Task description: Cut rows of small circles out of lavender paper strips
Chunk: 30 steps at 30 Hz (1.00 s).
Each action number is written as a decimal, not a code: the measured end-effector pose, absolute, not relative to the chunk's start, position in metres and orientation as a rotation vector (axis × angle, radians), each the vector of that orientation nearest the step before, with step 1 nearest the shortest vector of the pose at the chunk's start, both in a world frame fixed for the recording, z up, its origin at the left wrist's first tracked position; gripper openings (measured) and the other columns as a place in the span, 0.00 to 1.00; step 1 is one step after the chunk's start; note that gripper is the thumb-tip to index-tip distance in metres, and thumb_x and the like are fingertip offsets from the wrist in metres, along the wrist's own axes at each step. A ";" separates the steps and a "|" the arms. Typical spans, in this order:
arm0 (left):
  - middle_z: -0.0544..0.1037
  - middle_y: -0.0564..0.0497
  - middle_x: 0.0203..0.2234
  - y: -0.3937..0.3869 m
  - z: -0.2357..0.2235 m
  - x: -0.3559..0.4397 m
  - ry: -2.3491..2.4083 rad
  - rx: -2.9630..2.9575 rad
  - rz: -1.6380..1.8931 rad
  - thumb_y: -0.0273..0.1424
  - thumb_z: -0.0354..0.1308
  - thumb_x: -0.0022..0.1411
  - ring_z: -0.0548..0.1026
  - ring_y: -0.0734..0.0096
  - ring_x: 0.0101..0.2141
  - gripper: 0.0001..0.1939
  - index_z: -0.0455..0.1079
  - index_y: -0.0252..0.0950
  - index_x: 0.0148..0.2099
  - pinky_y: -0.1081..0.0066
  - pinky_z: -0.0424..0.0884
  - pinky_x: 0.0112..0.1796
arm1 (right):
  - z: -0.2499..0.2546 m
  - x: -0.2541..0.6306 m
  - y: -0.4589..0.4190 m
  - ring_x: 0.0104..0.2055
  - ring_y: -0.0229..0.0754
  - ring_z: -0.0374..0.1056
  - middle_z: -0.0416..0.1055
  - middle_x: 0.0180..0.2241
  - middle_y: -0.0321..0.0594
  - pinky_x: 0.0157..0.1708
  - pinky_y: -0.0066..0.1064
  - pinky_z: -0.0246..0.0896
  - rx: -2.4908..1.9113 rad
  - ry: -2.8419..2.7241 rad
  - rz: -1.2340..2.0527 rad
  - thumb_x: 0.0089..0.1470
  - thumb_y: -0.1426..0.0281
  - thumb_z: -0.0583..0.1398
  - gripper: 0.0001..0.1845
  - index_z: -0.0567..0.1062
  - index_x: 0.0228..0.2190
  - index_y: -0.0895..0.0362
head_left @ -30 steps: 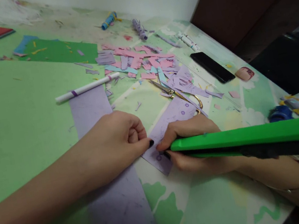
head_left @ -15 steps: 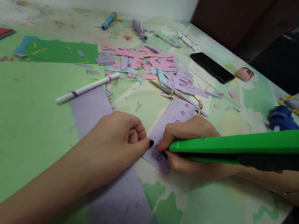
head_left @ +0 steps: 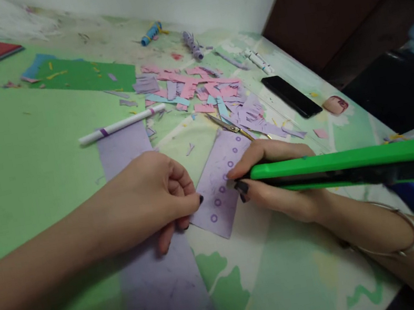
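A short purple paper strip (head_left: 212,186) with a row of small drawn rings lies at a slant between my hands. My left hand (head_left: 157,190) is closed with its fingers curled, its thumb tip at the strip's left edge. My right hand (head_left: 278,174) grips a long green utility knife (head_left: 352,159) whose grey tip is over the rings. The knife's far end runs out of view at the right. Beneath my left wrist lies a longer purple paper (head_left: 163,296). A white marker (head_left: 125,124) with purple bands rests across its top end.
Gold-handled scissors (head_left: 227,123) lie just past the strip, partly behind my right hand. Beyond them spreads a heap of pink, blue and purple paper scraps (head_left: 211,90). A black phone (head_left: 290,96) lies near the table's right edge. Green paper (head_left: 85,77) is at the back left.
My right hand has moved up and right with the utility knife, uncovering more rings. My left hand has shifted slightly left, and lower fingers now show. The strip covers part of the scissors.
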<state>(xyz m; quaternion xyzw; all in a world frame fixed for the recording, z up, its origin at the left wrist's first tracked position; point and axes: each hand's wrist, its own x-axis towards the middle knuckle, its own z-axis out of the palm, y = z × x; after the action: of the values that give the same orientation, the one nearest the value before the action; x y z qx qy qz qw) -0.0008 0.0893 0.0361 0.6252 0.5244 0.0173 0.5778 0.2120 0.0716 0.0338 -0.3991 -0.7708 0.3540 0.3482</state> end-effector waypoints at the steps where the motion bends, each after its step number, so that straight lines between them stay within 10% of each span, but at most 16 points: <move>1: 0.71 0.57 0.07 0.090 0.036 -0.002 1.231 1.462 0.032 0.30 0.54 0.51 0.69 0.76 0.10 0.07 0.65 0.37 0.22 0.79 0.59 0.16 | 0.035 0.211 0.072 0.26 0.33 0.68 0.74 0.26 0.35 0.25 0.22 0.62 -1.009 -2.034 0.988 0.47 0.78 0.62 0.07 0.75 0.32 0.58; 14: 0.79 0.56 0.18 0.094 0.032 -0.013 0.965 1.405 -0.205 0.33 0.58 0.54 0.78 0.71 0.22 0.06 0.71 0.39 0.26 0.79 0.64 0.23 | 0.031 0.215 0.085 0.28 0.30 0.67 0.73 0.29 0.35 0.26 0.18 0.60 -0.758 -2.193 1.281 0.48 0.78 0.63 0.06 0.73 0.32 0.61; 23: 0.64 0.64 0.13 0.092 0.025 -0.007 1.036 1.831 0.170 0.34 0.67 0.44 0.62 0.80 0.15 0.24 0.73 0.44 0.47 0.81 0.56 0.15 | 0.030 0.215 0.083 0.24 0.28 0.63 0.71 0.25 0.32 0.23 0.17 0.57 -0.749 -2.257 1.224 0.48 0.78 0.63 0.04 0.75 0.30 0.61; 30: 0.57 0.61 0.12 0.096 0.026 -0.009 0.935 2.001 0.067 0.35 0.65 0.48 0.55 0.80 0.15 0.16 0.78 0.46 0.43 0.78 0.50 0.15 | 0.027 0.213 0.078 0.22 0.27 0.62 0.70 0.23 0.31 0.22 0.16 0.56 -0.762 -2.281 1.130 0.49 0.76 0.63 0.03 0.75 0.30 0.60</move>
<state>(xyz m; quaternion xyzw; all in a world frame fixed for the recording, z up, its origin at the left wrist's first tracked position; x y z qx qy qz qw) -0.0086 0.0956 0.0256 0.8090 0.3779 0.0273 0.4494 0.2134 0.0784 0.0266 -0.2783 -0.8333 0.4131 0.2400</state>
